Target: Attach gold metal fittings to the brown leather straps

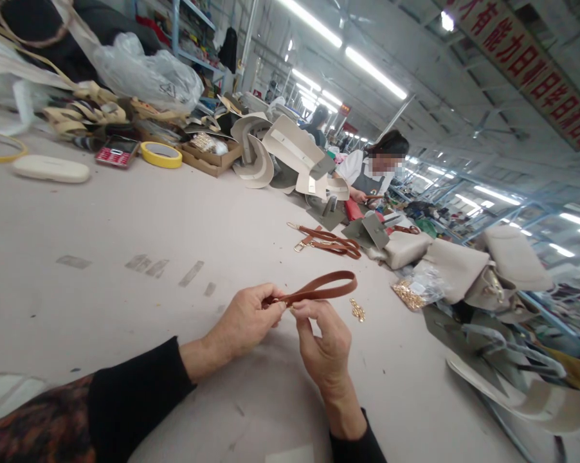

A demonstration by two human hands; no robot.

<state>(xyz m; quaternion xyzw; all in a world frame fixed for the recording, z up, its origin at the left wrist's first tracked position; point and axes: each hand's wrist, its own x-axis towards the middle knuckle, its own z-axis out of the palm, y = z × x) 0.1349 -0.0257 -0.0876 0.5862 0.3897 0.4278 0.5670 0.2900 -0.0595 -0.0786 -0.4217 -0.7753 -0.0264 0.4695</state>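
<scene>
A brown leather strap (326, 286) is bent into a loop above the table (140, 212). My left hand (249, 318) pinches the strap's end from the left. Close beside it, my right hand (323, 334) has thumb and forefinger pressed together at the same end, on something small whose shape is hidden by the fingertips. Gold-coloured small metal pieces (357, 310) lie just right of my right hand. Farther back, more brown straps with gold clasps (331, 243) rest on the table.
A yellow tape roll (161, 155), a cream case (51, 169) and an open cardboard box (210, 157) stand at the back left. Pale bag parts (292, 145) are piled behind. Light bags (456, 267) and a plastic bag of gold pieces (415, 290) are right. A person (371, 167) sits beyond.
</scene>
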